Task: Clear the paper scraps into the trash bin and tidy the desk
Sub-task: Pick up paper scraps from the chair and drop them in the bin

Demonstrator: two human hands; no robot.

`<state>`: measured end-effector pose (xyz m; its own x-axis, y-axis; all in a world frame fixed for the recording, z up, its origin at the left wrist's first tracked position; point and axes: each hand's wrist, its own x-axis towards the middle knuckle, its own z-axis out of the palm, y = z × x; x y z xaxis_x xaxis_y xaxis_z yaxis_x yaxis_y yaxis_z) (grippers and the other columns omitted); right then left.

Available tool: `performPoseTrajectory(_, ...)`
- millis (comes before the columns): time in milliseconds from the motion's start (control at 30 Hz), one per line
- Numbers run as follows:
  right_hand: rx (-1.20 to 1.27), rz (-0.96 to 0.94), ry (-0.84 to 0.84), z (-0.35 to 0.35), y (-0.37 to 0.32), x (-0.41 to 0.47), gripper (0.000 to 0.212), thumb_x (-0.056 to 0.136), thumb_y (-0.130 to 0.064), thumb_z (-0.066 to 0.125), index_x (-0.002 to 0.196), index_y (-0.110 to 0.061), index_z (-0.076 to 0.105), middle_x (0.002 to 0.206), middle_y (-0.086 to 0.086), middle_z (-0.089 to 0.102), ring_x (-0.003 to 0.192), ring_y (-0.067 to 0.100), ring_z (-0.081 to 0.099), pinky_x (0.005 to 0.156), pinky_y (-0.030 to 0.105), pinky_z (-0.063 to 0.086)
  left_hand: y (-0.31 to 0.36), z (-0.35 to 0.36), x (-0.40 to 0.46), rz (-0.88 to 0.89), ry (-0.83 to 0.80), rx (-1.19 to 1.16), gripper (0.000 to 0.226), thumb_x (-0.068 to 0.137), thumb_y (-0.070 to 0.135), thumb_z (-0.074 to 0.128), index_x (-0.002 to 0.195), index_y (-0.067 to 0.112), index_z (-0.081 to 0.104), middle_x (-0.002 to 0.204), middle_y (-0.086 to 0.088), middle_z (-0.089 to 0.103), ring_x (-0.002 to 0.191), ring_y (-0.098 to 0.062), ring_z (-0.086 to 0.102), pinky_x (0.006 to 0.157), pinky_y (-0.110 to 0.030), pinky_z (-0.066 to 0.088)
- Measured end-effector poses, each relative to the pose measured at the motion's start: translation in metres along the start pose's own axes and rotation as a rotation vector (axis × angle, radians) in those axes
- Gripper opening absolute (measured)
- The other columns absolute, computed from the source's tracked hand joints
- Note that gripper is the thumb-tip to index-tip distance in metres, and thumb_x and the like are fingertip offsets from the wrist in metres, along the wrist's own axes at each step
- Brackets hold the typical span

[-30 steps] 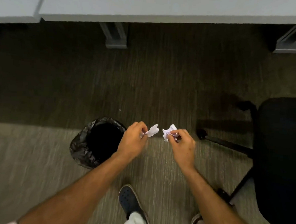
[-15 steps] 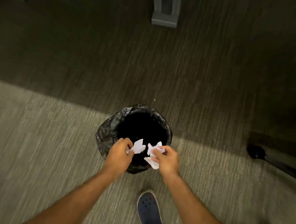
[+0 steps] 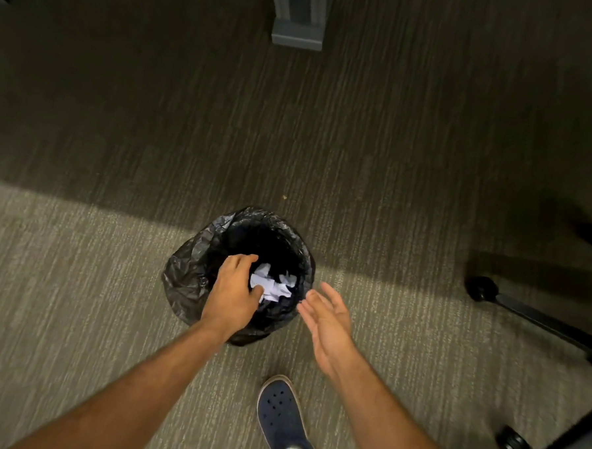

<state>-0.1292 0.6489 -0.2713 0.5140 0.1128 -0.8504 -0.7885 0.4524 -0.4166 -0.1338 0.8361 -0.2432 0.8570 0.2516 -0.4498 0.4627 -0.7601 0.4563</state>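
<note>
A small trash bin [image 3: 189, 270] lined with a black plastic bag stands on the carpet in the lower middle of the head view. White crumpled paper scraps [image 3: 272, 285] lie inside its dark opening. My left hand [image 3: 232, 291] hovers over the bin's near-left rim with fingers spread and curled, holding nothing. My right hand [image 3: 329, 317] is just right of the bin, palm turned inward, fingers apart and empty.
A grey desk leg [image 3: 298, 22] stands at the top centre. Black chair base arms with castors [image 3: 480, 289] reach in from the right. My dark shoe [image 3: 279, 415] is planted below the bin on the striped carpet.
Both hands let go of the paper scraps, which now lie in the bin. My right hand drew back to the right and opened. The view moved closer to the bin.
</note>
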Motion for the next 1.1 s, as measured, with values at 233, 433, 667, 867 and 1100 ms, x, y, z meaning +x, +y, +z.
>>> performPoseTrajectory(233, -0.335, -0.265, 0.137, -0.070, -0.087, -0.046, 0.033, 0.091, -0.005, 0.066, 0.119, -0.022, 0.061, 0.114, 0.004, 0.066, 0.099, 0.015, 0.065, 0.083, 0.033, 0.056, 0.123, 0.020, -0.020, 0.206, -0.016, 0.007, 0.056, 0.088, 0.024, 0.070, 0.140, 0.017, 0.049, 0.139, 0.000, 0.051, 0.129, -0.020, 0.047, 0.105, -0.036, 0.041)
performPoseTrajectory(433, -0.547, -0.520, 0.275, -0.201, -0.209, -0.104, 0.032, 0.089, -0.007, 0.067, 0.116, -0.026, 0.065, 0.101, -0.005, 0.069, 0.085, -0.002, 0.064, 0.077, 0.010, 0.049, 0.301, 0.073, -0.043, 0.419, -0.068, 0.104, 0.063, 0.083, 0.029, 0.075, 0.140, 0.015, 0.051, 0.141, -0.006, 0.055, 0.138, -0.026, 0.044, 0.117, -0.045, 0.023)
performPoseTrajectory(667, -0.594, -0.645, 0.498, -0.376, -0.352, -0.172, 0.030, 0.090, -0.006, 0.067, 0.115, -0.023, 0.068, 0.091, -0.003, 0.070, 0.078, 0.006, 0.066, 0.070, 0.017, 0.053, 0.510, 0.148, -0.077, 0.693, -0.164, 0.098, 0.063, 0.086, 0.038, 0.070, 0.143, 0.021, 0.047, 0.144, -0.001, 0.052, 0.141, -0.021, 0.038, 0.119, -0.043, 0.016)
performPoseTrajectory(867, -0.588, -0.646, 0.790, -0.532, -0.410, -0.217, 0.020, 0.096, -0.018, 0.059, 0.112, -0.022, 0.070, 0.100, -0.004, 0.070, 0.086, 0.012, 0.066, 0.078, 0.028, 0.057, 0.647, 0.244, -0.125, 0.802, -0.273, 0.114, 0.063, 0.089, 0.036, 0.068, 0.145, 0.023, 0.044, 0.144, 0.002, 0.051, 0.134, -0.018, 0.043, 0.113, -0.036, 0.034)
performPoseTrajectory(1100, -0.901, -0.555, 1.037, -0.666, -0.422, -0.235, 0.027, 0.091, -0.016, 0.063, 0.117, -0.021, 0.066, 0.115, 0.000, 0.064, 0.111, 0.024, 0.052, 0.079, 0.029, 0.043, 0.756, 0.347, -0.154, 0.899, -0.421, 0.195, 0.061, 0.092, 0.028, 0.065, 0.147, 0.023, 0.039, 0.149, 0.000, 0.044, 0.133, -0.021, 0.041, 0.108, -0.034, 0.035)
